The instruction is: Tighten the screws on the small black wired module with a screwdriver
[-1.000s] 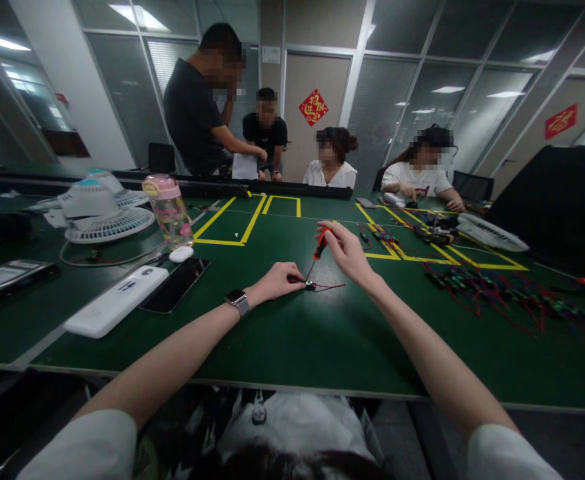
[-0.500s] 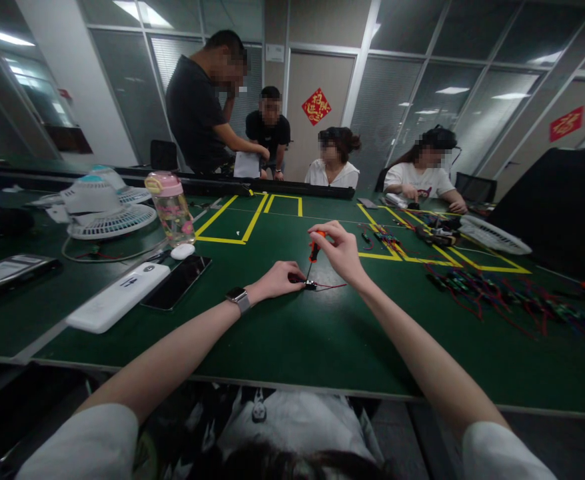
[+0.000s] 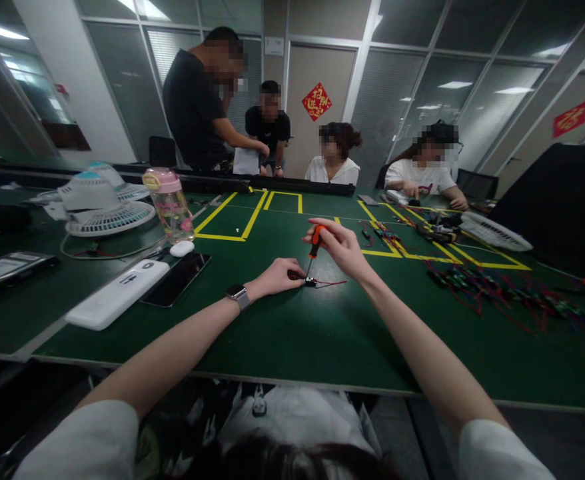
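Observation:
My right hand (image 3: pixel 340 247) is closed on the orange-and-black handle of a screwdriver (image 3: pixel 315 243). Its thin shaft slants down, and the tip meets a small dark-and-white electronic part (image 3: pixel 311 282) on the green table (image 3: pixel 292 340). From the left, my left hand (image 3: pixel 278 276) pinches that part against the tabletop, thumb and fingers at its left end. A short red wire (image 3: pixel 333 283) trails from the part to the right. How the screwdriver tip sits on the part is too small to make out.
On the left lie a white power bank (image 3: pixel 117 293), a black phone (image 3: pixel 177 279), a pink-lidded bottle (image 3: pixel 168 203) and a white fan (image 3: pixel 110 217). Wired circuit boards (image 3: pixel 517 300) are heaped on the right. Yellow tape (image 3: pixel 222 237) marks the table. Several people are across it.
The fingers of my right hand have shifted round the screwdriver handle, uncovering more of it. My left hand and the small part stay in place.

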The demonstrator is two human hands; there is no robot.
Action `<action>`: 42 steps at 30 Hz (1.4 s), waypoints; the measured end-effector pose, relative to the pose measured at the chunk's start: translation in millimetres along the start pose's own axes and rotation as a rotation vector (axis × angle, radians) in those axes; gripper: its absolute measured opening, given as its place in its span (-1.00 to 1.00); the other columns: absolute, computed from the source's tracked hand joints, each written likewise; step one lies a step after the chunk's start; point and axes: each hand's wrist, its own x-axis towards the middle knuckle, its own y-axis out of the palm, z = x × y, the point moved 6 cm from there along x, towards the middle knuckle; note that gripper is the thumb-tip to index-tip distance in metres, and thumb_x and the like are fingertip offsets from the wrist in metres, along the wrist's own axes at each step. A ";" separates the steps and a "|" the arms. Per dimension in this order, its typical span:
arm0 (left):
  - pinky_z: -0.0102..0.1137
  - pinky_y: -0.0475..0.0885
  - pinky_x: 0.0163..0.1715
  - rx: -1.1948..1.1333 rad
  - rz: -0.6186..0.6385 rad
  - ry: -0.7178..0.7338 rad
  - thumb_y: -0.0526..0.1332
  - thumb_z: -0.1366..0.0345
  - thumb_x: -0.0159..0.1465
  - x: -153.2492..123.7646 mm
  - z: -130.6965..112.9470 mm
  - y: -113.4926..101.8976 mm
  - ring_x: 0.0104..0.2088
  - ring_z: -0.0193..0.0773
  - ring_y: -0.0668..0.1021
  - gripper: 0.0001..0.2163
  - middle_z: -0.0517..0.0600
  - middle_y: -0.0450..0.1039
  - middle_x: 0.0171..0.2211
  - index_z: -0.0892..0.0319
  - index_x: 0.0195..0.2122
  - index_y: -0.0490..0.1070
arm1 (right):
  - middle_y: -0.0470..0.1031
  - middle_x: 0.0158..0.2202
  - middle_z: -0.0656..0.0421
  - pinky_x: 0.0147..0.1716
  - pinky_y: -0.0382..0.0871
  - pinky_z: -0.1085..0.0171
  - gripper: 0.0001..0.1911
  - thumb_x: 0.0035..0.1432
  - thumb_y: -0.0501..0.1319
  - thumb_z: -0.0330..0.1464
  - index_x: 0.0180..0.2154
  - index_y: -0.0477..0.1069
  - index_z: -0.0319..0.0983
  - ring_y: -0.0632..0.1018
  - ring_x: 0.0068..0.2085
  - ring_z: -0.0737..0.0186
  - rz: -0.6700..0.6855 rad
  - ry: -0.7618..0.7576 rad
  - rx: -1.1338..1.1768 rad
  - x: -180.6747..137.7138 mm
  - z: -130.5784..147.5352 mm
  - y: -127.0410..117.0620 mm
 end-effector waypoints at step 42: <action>-0.40 0.41 -0.22 -0.050 0.008 -0.036 0.41 0.29 0.23 2.9 5.5 1.3 -0.27 -0.24 0.59 -0.88 0.02 0.58 -0.27 0.19 -0.25 0.68 | 0.55 -0.31 0.21 -0.18 0.57 0.15 -0.62 0.15 0.34 0.04 -0.21 0.44 -0.10 0.57 -0.33 0.26 -0.184 0.038 0.111 -2.9 -12.6 -7.4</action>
